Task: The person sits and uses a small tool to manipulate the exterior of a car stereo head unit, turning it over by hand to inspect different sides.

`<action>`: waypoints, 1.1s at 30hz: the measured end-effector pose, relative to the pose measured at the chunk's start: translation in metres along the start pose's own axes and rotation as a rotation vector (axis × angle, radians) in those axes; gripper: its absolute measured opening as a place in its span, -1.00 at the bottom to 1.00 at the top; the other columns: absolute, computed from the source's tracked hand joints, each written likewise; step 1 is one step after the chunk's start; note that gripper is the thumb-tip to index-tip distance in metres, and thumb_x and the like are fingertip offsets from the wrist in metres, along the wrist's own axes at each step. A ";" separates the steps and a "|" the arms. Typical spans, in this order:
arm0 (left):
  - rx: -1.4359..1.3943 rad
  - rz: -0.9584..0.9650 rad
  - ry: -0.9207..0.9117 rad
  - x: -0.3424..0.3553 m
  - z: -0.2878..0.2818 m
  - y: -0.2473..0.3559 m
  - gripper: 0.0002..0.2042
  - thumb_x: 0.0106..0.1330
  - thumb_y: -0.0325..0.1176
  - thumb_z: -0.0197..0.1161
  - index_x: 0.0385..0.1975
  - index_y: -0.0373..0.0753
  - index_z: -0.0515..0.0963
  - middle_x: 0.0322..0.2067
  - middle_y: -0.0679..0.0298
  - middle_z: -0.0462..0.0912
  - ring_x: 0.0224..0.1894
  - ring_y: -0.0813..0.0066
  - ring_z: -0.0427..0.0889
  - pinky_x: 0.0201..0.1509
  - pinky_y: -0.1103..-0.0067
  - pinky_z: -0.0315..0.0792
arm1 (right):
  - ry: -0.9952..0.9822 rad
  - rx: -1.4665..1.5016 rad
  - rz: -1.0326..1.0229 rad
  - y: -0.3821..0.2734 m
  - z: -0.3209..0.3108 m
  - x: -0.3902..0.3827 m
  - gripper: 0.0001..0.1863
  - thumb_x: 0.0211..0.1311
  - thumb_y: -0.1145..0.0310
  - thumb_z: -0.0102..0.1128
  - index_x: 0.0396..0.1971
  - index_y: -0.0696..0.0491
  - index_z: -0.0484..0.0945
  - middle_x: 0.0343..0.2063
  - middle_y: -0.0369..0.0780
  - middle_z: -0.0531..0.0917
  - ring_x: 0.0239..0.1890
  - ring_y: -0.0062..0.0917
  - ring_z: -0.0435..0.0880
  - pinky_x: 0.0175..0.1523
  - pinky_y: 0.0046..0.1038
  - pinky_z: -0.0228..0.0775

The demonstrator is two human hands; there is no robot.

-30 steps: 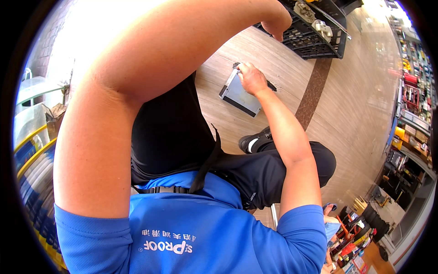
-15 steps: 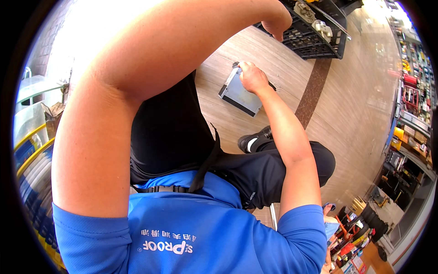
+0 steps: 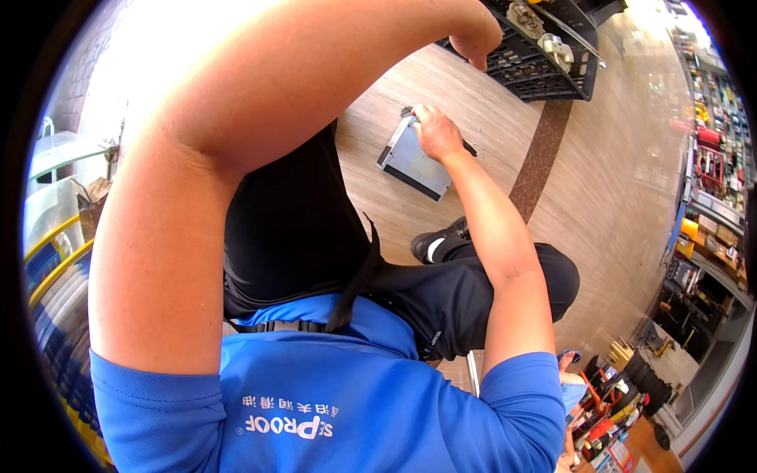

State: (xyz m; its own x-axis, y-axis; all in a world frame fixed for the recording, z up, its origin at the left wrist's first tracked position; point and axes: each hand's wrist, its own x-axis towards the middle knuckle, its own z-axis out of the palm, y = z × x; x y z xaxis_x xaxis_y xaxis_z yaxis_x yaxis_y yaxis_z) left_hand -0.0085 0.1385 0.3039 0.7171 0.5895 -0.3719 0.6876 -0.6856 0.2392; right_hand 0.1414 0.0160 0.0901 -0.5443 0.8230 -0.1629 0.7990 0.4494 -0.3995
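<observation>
My right hand (image 3: 438, 134) reaches down to a flat grey metal box (image 3: 414, 160) with black edges and a pale label, which sits tilted low over or on the floor. Its fingers curl over the far edge of the box, next to a small dark part (image 3: 407, 111). My left hand (image 3: 478, 38) hangs bent at the wrist by the near side of a black plastic crate (image 3: 544, 77). Most of its fingers are hidden behind the hand, so its grip does not show. Whitish, dirty parts (image 3: 557, 50) lie in the crate.
A dark brown strip (image 3: 540, 150) crosses the wood-look floor. My shoe (image 3: 440, 241) stands close to the box. Shelves of goods (image 3: 714, 150) line the right side, and another person's foot (image 3: 566, 361) shows lower right. Yellow-railed stacks (image 3: 67, 276) stand at the left.
Almost nothing differs. My right hand has shifted very slightly on the grey metal box, and my left hand stays by the crate.
</observation>
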 end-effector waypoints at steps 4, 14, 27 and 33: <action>0.036 0.001 -0.028 0.004 0.008 -0.008 -0.57 0.23 -0.04 0.23 -0.15 -0.32 0.66 -0.15 0.00 0.67 -0.03 0.08 0.61 0.08 0.31 0.44 | -0.118 -0.047 0.200 -0.024 -0.012 0.007 -0.74 0.32 0.21 0.03 -0.16 0.06 0.49 -0.14 -0.01 0.64 -0.08 -0.10 0.64 0.03 -0.14 0.48; 0.035 0.015 -0.007 0.006 0.005 -0.004 -0.56 0.24 -0.03 0.22 -0.16 -0.34 0.66 -0.16 0.00 0.67 -0.03 0.08 0.61 0.08 0.31 0.44 | -0.035 -0.099 0.070 -0.007 -0.005 0.000 -0.72 0.34 0.18 -0.05 -0.14 0.05 0.50 -0.12 -0.04 0.64 -0.07 -0.12 0.64 0.04 -0.14 0.48; 0.012 -0.012 -0.030 0.008 0.004 -0.006 -0.57 0.22 -0.02 0.23 -0.20 -0.32 0.67 -0.20 0.00 0.68 -0.09 0.10 0.63 0.02 0.31 0.46 | -0.041 -0.083 0.042 -0.006 -0.006 0.000 -0.75 0.32 0.29 -0.04 -0.11 0.05 0.49 -0.09 -0.04 0.60 -0.05 -0.14 0.62 0.03 -0.17 0.49; 0.015 0.006 -0.013 0.008 0.007 -0.009 -0.57 0.23 -0.02 0.22 -0.19 -0.32 0.67 -0.20 0.01 0.68 -0.08 0.09 0.63 0.03 0.30 0.46 | -0.200 -0.108 0.339 -0.021 -0.018 0.006 -0.77 0.30 0.32 -0.03 -0.13 0.04 0.50 -0.10 -0.05 0.60 -0.03 -0.16 0.62 0.04 -0.18 0.49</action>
State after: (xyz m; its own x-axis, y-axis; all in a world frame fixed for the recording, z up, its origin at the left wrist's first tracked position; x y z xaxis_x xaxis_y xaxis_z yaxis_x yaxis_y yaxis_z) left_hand -0.0096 0.1463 0.2926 0.7198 0.5797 -0.3818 0.6812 -0.6958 0.2277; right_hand 0.1258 0.0180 0.1142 -0.2761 0.8517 -0.4454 0.9581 0.2070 -0.1982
